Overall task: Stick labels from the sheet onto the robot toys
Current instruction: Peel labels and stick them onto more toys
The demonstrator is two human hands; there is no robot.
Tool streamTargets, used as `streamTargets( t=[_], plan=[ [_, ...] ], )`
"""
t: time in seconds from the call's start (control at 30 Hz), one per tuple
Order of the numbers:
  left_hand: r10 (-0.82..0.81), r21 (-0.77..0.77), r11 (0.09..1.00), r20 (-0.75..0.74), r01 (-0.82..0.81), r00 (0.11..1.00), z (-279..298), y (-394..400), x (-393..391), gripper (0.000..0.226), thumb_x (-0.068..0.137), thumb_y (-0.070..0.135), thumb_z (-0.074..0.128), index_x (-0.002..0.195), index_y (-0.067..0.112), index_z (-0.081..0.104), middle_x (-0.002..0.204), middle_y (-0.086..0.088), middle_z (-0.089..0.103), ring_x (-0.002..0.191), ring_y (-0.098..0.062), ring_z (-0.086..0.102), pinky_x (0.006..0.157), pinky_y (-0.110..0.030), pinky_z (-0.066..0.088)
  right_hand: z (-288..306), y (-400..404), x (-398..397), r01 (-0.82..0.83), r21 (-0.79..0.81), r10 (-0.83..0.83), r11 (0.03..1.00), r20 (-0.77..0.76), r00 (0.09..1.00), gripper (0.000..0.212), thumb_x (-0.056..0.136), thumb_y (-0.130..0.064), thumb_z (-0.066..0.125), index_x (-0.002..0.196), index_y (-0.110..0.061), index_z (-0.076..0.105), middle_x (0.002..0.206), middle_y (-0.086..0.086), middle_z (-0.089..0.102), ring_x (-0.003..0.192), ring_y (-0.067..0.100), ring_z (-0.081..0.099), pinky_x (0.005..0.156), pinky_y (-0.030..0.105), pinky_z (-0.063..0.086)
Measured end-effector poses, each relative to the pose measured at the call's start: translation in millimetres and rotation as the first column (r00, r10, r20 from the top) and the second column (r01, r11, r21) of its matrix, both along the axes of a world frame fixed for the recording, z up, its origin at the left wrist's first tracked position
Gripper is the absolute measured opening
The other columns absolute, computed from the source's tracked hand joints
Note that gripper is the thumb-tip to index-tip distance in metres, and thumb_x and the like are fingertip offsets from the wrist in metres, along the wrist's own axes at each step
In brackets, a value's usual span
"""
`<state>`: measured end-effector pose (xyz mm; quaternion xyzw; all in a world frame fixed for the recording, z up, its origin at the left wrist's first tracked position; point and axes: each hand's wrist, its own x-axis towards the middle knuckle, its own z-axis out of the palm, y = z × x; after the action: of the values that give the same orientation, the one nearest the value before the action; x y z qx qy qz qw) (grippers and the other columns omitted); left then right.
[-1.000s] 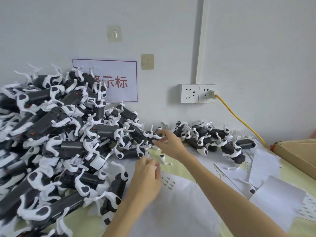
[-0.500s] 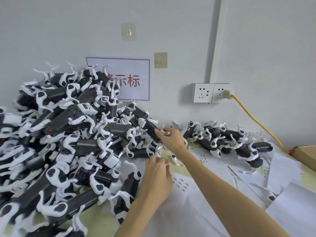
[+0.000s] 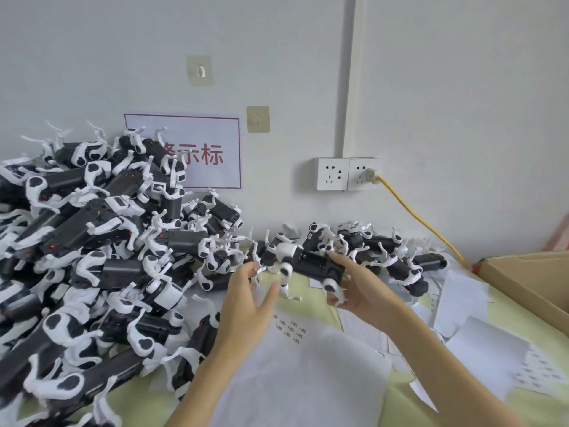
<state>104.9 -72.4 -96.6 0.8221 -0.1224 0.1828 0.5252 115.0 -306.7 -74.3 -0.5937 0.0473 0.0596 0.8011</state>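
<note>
Now my right hand point(image 3: 357, 288) curls round one robot toy point(image 3: 311, 266), lifted clear of the pile point(image 3: 101, 257) to its left; my left hand point(image 3: 246, 300) hangs loosely open just below it, above the label sheet point(image 3: 289, 329); dangling legs could snag neighbours and spoil label placement.

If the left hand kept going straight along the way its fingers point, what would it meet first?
Most likely the white front leg of the robot toy held in the right hand. The left hand points up and slightly right toward it, though depth is hard to judge.
</note>
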Motion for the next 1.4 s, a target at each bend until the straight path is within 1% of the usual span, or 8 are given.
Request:
streamTargets(
  t=[0.2, 0.4, 0.57, 0.7, 0.83, 0.97, 1.13, 1.4],
  plan=[
    [-0.396, -0.28, 0.896, -0.156, 0.344, 0.905, 6, -2, -4, 0.049, 0.089, 0.047, 0.08, 0.133, 0.044, 0.06, 0.127, 0.014, 0.072, 0.121, -0.004, 0.066, 0.098, -0.022, 0.051, -2, 5, -20, -0.216, 0.046, 0.22, 0.975, -0.146, 0.964, 0.066, 0.093, -0.05, 0.071, 0.136, -0.001, 0.06, 0.087, 0.019, 0.059, 0.052, 0.022, 0.046, 0.055, 0.032, 0.05],
    [-0.33, -0.503, 0.841, -0.19, 0.197, 0.925, 6, -7, -5, 0.055, 0.078, 0.062, 0.086, 0.113, 0.026, 0.063, 0.09, 0.004, 0.074, 0.086, -0.012, 0.07, 0.085, -0.028, 0.047, 2, 4, -29, -0.186, -0.325, 0.2, 0.927, 0.009, 0.98, 0.085, 0.089, -0.089, 0.038, 0.125, -0.018, 0.067, 0.102, 0.016, 0.079, 0.091, 0.028, 0.075, 0.093, 0.04, 0.059],
    [-0.341, -0.548, 0.819, -0.231, 0.168, 0.911, 9, -6, -6, 0.072, 0.078, 0.069, 0.082, 0.116, 0.013, 0.055, 0.086, -0.007, 0.061, 0.093, -0.021, 0.068, 0.109, -0.038, 0.041, 4, 9, -33, -0.051, -0.504, 0.122, 0.862, 0.109, 0.987, 0.068, 0.084, -0.091, 0.048, 0.097, -0.034, 0.082, 0.085, 0.008, 0.059, 0.073, 0.016, 0.056, 0.087, 0.036, 0.059],
    [-0.37, -0.627, 0.765, -0.234, 0.151, 0.899, 13, -13, -8, 0.055, 0.092, 0.047, 0.073, 0.115, 0.002, 0.053, 0.082, -0.006, 0.069, 0.081, -0.016, 0.077, 0.079, -0.025, 0.056, 5, 10, -37, -0.047, -0.501, 0.154, 0.864, 0.174, 0.973, 0.067, 0.08, -0.091, 0.053, 0.108, -0.035, 0.076, 0.082, 0.004, 0.053, 0.07, 0.015, 0.052, 0.077, 0.031, 0.056],
    [-0.398, -0.669, 0.72, -0.181, 0.184, 0.9, 14, -10, -7, 0.062, 0.086, 0.051, 0.083, 0.114, 0.005, 0.053, 0.097, -0.014, 0.069, 0.088, -0.027, 0.074, 0.094, -0.043, 0.054, 2, 7, -37, -0.118, -0.495, 0.24, 0.861, 0.19, 0.952, 0.065, 0.08, -0.078, 0.069, 0.125, -0.032, 0.067, 0.085, 0.003, 0.052, 0.075, 0.016, 0.052, 0.079, 0.03, 0.055],
    [-0.421, -0.587, 0.765, -0.144, 0.265, 0.895, 13, -2, -5, 0.063, 0.072, 0.05, 0.084, 0.125, 0.024, 0.062, 0.099, 0.005, 0.068, 0.089, -0.011, 0.063, 0.09, -0.028, 0.044, -2, -1, -34, -0.175, -0.379, 0.269, 0.909, 0.212, 0.939, 0.067, 0.083, -0.056, 0.08, 0.141, -0.038, 0.052, 0.099, 0.005, 0.066, 0.088, 0.018, 0.062, 0.088, 0.033, 0.055],
    [-0.416, -0.415, 0.857, -0.209, 0.305, 0.885, 7, 4, -2, 0.071, 0.085, 0.026, 0.079, 0.144, 0.052, 0.05, 0.145, 0.018, 0.062, 0.137, -0.005, 0.054, 0.117, -0.034, 0.039, -1, -6, -28, 0.054, -0.638, 0.291, 0.768, 0.422, 0.858, 0.076, 0.087, -0.021, 0.086, 0.145, -0.051, 0.049, 0.109, -0.007, 0.071, 0.101, 0.019, 0.068, 0.093, 0.033, 0.057],
    [-0.411, -0.658, 0.737, -0.259, 0.152, 0.874, 16, -2, -5, 0.051, 0.101, 0.054, 0.056, 0.136, 0.018, 0.063, 0.125, -0.004, 0.077, 0.111, -0.028, 0.075, 0.109, -0.046, 0.051, -5, 10, -29, 0.362, -0.706, 0.352, 0.608, 0.649, 0.674, 0.082, 0.088, -0.002, 0.082, 0.144, -0.053, 0.051, 0.146, -0.015, 0.048, 0.137, 0.012, 0.05, 0.107, 0.032, 0.051]
  ],
)
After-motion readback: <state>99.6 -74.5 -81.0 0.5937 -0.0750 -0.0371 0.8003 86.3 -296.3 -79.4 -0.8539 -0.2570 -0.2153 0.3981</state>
